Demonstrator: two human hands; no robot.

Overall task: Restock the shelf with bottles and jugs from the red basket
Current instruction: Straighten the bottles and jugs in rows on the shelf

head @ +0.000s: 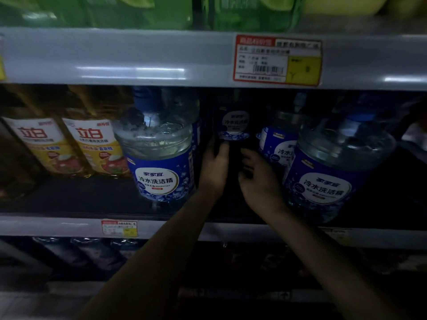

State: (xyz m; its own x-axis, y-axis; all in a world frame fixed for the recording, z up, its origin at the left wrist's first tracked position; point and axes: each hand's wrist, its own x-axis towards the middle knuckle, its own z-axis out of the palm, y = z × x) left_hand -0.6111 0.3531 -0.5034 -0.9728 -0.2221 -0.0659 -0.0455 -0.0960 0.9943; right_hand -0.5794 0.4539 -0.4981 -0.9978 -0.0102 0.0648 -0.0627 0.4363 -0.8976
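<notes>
In the head view, both hands are resting deep inside the shelf (57, 227), meeting at a dark blue-labelled jug (235, 125) that is standing far back in its row. The left hand (215, 167) is lying along that jug's left side with fairly straight fingers, pressing rather than clasping. The right hand (258, 179) is curling its fingers at the jug's lower right, but the gloom is hiding whether they are truly gripping.

To seat it well, I would be keeping both palms low, holding the jug upright and guiding it squarely. I would also be minding its 2 close companions, the left neighbour jug (159, 155) and the right neighbour jug (335, 172).

Further left of the dark jug, 2 yellow-labelled bottles (92, 146) are standing. Above it, a price tag (277, 60) is hanging on the upper lip. The aisle is looking dim, and the red basket is not showing.
</notes>
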